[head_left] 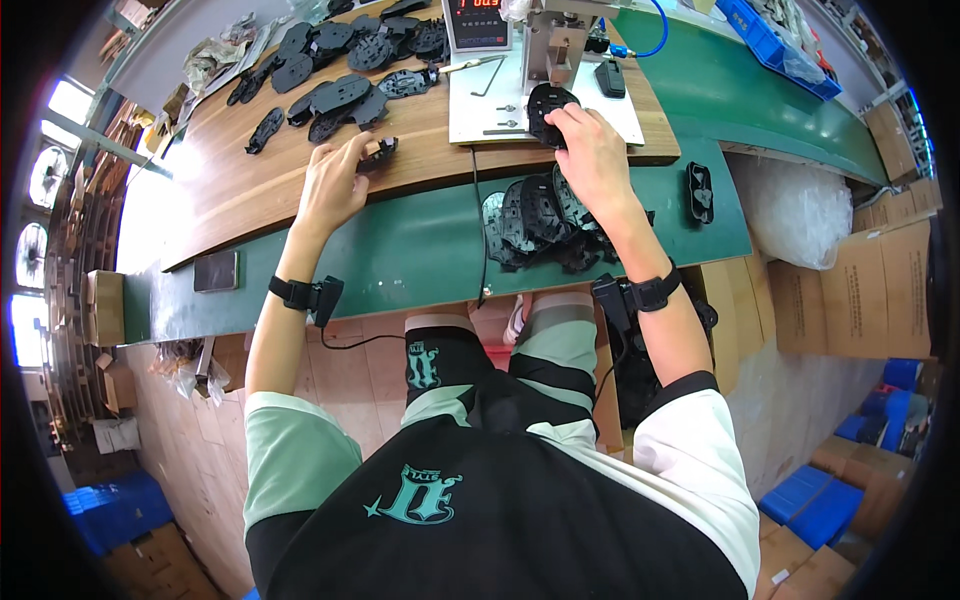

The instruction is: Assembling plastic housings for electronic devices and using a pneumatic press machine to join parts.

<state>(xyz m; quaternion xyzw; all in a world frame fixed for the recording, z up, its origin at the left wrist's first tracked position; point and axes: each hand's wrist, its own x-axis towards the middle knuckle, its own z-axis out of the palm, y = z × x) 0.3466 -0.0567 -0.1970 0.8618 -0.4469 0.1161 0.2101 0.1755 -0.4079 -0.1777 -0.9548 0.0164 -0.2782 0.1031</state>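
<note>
Under the head of a metal press (548, 48), my right hand (598, 165) grips an oval black plastic shell (546, 106), its fingers closed on the near edge. The shell rests over the white base plate (478, 112) and looks like a computer mouse base. My left hand (335, 185) is farther left, above the wooden board (240, 165), pinching a small black plastic part (381, 152). Beyond it lies a loose pile of black shells (340, 95). Between my forearms, a heap of similar shells (535, 215) sits at the green table's near edge.
A red-digit display box (480, 25) stands left of the press, with a hex key (488, 76) below it. A black cable (480, 230) hangs over the edge. At right is a small black tray (700, 193); at left, a phone (217, 271). Cartons (835, 290) stand right.
</note>
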